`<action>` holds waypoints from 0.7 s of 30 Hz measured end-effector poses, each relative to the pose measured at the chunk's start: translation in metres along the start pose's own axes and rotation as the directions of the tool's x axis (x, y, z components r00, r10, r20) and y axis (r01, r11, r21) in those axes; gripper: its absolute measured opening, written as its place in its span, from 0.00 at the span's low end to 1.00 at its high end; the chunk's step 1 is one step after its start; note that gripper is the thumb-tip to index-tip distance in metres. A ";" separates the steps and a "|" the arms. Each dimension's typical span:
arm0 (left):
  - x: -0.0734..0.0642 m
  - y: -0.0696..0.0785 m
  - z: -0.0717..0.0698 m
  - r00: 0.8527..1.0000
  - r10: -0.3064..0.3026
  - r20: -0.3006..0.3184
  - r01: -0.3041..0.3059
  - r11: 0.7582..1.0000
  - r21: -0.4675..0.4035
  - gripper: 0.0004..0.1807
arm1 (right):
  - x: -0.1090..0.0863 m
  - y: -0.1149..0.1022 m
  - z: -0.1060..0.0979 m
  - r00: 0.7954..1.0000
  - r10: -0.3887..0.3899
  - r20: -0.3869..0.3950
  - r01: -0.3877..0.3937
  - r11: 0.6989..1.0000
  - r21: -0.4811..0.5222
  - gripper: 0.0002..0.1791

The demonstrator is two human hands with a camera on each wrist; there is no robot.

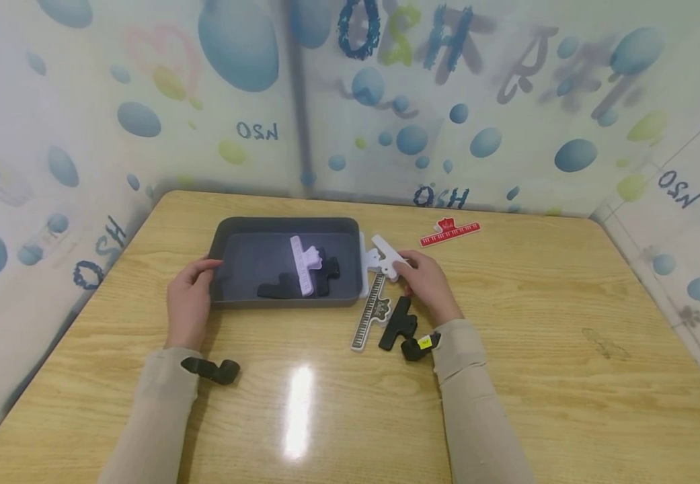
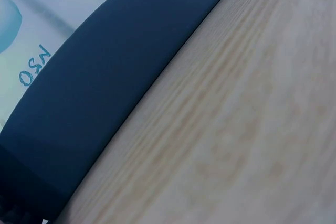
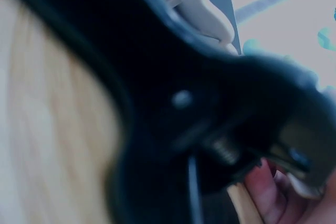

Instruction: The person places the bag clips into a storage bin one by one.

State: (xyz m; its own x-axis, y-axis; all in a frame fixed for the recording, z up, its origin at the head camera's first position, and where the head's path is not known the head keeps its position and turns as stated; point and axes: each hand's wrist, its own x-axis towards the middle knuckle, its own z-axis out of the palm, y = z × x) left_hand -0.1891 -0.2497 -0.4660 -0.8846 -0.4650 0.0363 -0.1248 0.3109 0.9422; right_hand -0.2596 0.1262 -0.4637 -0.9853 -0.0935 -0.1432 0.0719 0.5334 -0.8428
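My left hand (image 1: 189, 299) grips the left end of the dark grey tray (image 1: 286, 304), thumb over the rim. In the left wrist view the tray's long side wall (image 2: 115, 61) fills the upper left. Beside the tray's right end, my right hand (image 1: 427, 279) pinches a white clip (image 1: 388, 252) between thumb and fingers. Inside the tray lie a lavender clip (image 1: 302, 265) and a black clip (image 1: 328, 272). Below my right hand are a piano-key clip (image 1: 369, 314) and another black clip (image 1: 397, 324), which looms large and blurred in the right wrist view (image 3: 173, 93).
Another white clip (image 1: 364, 267) stands against the tray's right wall, partly covered by the held one. A red piano-key clip (image 1: 450, 231) lies farther back on the wooden table (image 1: 567, 323). Patterned walls (image 1: 350, 148) border the table at the back and sides.
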 end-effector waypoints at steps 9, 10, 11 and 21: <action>0.001 -0.001 -0.001 1.000 -0.006 0.004 0.006 1.000 -0.016 0.16 | -0.001 -0.001 -0.001 1.000 -0.005 0.004 0.005 0.999 0.036 0.21; 0.001 -0.002 -0.001 1.000 -0.006 0.004 0.006 1.000 -0.016 0.16 | -0.002 0.000 -0.001 1.000 -0.006 0.001 0.006 0.999 0.053 0.21; 0.001 -0.002 -0.001 1.000 -0.006 0.005 0.006 1.000 -0.018 0.16 | -0.002 0.000 -0.002 1.000 -0.006 -0.002 0.006 0.997 0.077 0.22; 0.001 -0.002 -0.001 1.000 0.001 0.007 -0.001 1.000 -0.021 0.17 | -0.005 -0.002 -0.007 0.996 -0.004 -0.089 0.030 0.954 0.299 0.26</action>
State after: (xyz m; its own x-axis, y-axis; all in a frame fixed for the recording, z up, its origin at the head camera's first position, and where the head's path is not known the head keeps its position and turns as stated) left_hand -0.1894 -0.2516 -0.4671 -0.8877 -0.4592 0.0348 -0.1148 0.2939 0.9489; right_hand -0.2558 0.1314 -0.4576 -0.9954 -0.0205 -0.0933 0.0851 0.2546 -0.9633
